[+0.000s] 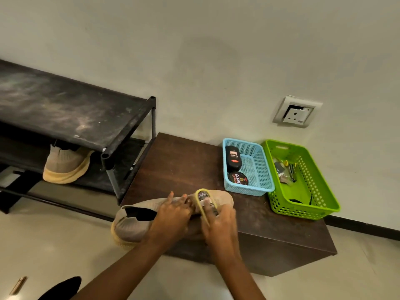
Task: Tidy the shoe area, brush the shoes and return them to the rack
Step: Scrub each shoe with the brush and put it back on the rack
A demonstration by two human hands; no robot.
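Beside the rack (65,109), across the worktop (184,161) front edge: tan knit shoe (134,226), probably light, soft, prone to buckling; best braced near the firmer sole. Left hand (171,215) fingers curled over its midfoot; right hand (220,224) fingers wrapped round the yellow brush (205,202) at the toe.

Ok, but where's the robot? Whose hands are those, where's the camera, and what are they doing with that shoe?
There is no robot here. The camera sits on a person's head and looks down, so you see their own two arms. The left hand holds a beige shoe steady on a brown wooden box. The right hand grips a brush against the shoe's top. Nearby stand a blue basket with shoe polish and a green basket with small tools. The matching shoe sits on the black rack.
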